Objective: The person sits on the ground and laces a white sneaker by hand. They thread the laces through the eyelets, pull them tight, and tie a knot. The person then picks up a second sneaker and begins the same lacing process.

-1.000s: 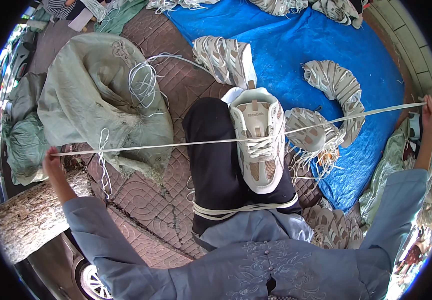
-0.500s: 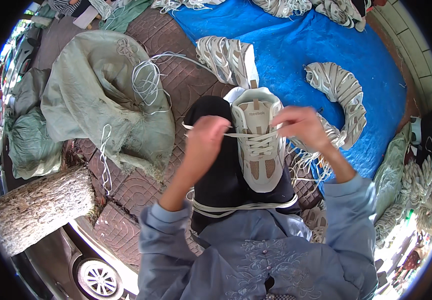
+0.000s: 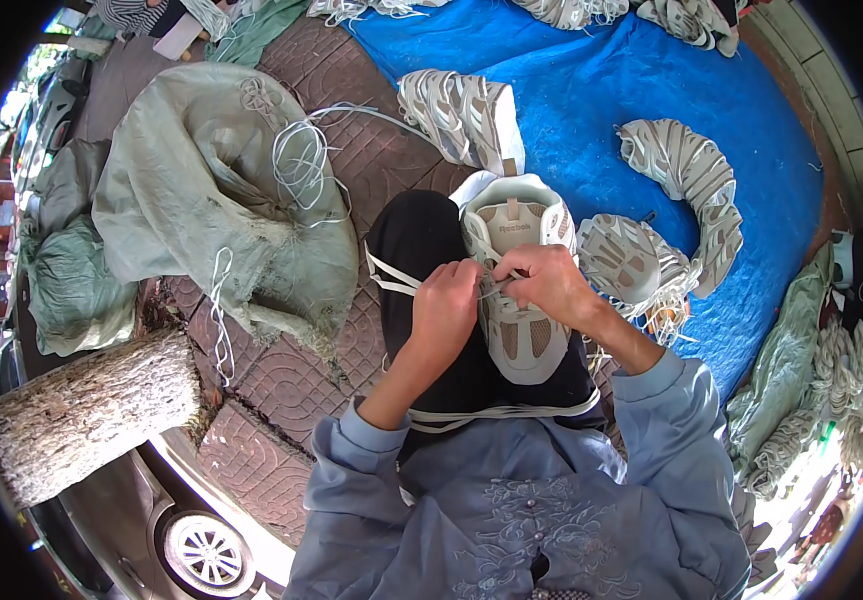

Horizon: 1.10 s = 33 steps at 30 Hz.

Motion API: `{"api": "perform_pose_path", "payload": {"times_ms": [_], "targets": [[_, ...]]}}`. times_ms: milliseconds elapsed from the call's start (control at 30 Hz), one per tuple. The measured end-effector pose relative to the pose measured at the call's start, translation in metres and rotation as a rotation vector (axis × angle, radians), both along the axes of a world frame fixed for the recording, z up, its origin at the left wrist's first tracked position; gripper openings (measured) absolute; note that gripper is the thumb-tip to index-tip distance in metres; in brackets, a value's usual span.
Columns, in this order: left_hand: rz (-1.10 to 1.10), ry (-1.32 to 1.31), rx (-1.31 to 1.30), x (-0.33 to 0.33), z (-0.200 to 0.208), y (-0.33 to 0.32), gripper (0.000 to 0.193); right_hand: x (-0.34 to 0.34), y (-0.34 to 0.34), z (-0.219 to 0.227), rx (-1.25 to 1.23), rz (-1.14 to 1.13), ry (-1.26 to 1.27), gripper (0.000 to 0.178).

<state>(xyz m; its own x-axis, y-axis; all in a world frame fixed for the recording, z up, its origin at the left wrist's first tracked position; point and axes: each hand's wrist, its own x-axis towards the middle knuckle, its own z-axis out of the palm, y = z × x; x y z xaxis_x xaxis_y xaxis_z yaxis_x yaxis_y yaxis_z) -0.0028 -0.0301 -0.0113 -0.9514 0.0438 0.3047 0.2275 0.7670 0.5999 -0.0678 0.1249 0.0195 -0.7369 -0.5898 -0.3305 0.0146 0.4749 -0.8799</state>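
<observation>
A beige and white sneaker upper (image 3: 524, 352) lies on my black-trousered lap, toe toward me. Both hands meet over its lacing. My left hand (image 3: 448, 302) is closed in a pinch on a cream shoelace (image 3: 392, 276), whose loose length trails over my left knee. Fingers bent, my right hand (image 3: 550, 284) pinches lace at the middle of the tongue, nearly touching the left fingertips. The hands hide most of the lace rows. More cream laces (image 3: 512, 411) lie across my thighs.
Nested shoe uppers (image 3: 462, 118) stand on the blue tarp (image 3: 572, 95), with a curved row of uppers (image 3: 697, 185) farther right. A greenish sack (image 3: 187, 190) with white cord (image 3: 302, 165) lies left on the paving. A tree trunk (image 3: 102, 410) and a parked car (image 3: 207, 550) are lower left.
Both hands have come inward from the shoe's sides to its middle and slightly down, drawing the lace in. A shoe upper right of my lap is now uncovered by my right hand.
</observation>
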Motion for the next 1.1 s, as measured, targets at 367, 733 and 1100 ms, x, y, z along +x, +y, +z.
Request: {"api": "perform_pose_path", "payload": {"times_ms": [367, 733, 1100], "targets": [[-0.329, 0.159, -0.681, -0.007, 0.019, 0.0, 0.02, 0.001, 0.025, -0.005, -0.28, -0.238, -0.223, 0.009], [-0.325, -0.883, -0.022, -0.048, 0.043, -0.012, 0.014, -0.012, 0.06, -0.003, -0.306, -0.261, -0.316, 0.013], [-0.503, 0.048, -0.843, -0.032, 0.039, 0.01, 0.005, 0.0, 0.061, -0.025, -0.232, -0.147, 0.374, 0.011]]}}
